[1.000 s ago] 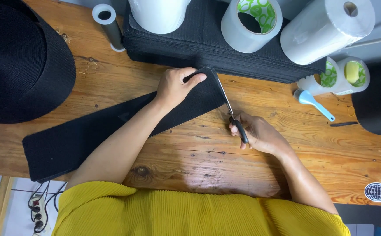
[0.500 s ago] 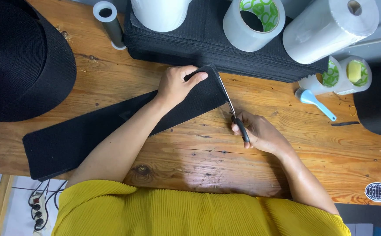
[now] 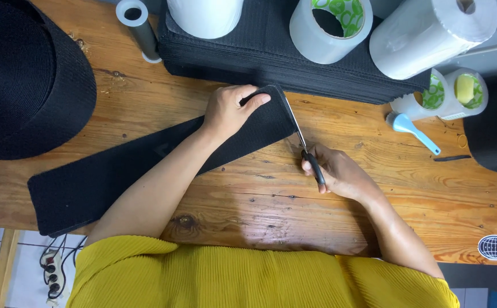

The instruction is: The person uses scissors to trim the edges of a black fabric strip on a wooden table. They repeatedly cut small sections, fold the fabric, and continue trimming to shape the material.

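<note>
Two hands were at work on one long black webbing strip. I logged its long axis as a diagonal, from the lower left of the frame up to a cut end at upper centre. A big black webbing roll sat at the far upper left, well apart. The left hand lay flat on the strip's upper end, fingers spread narrow, one curling over the edge. Just right of that end ran the scissors, blades along the strip's short edge and pointing to the top of the frame. The right hand gripped their black handles, fingers closed around them, lower and right of the cut. A stack of black pieces lay directly beyond the blade tips. Tape rolls and a blue scoop stood further right, on the wooden table.
</note>
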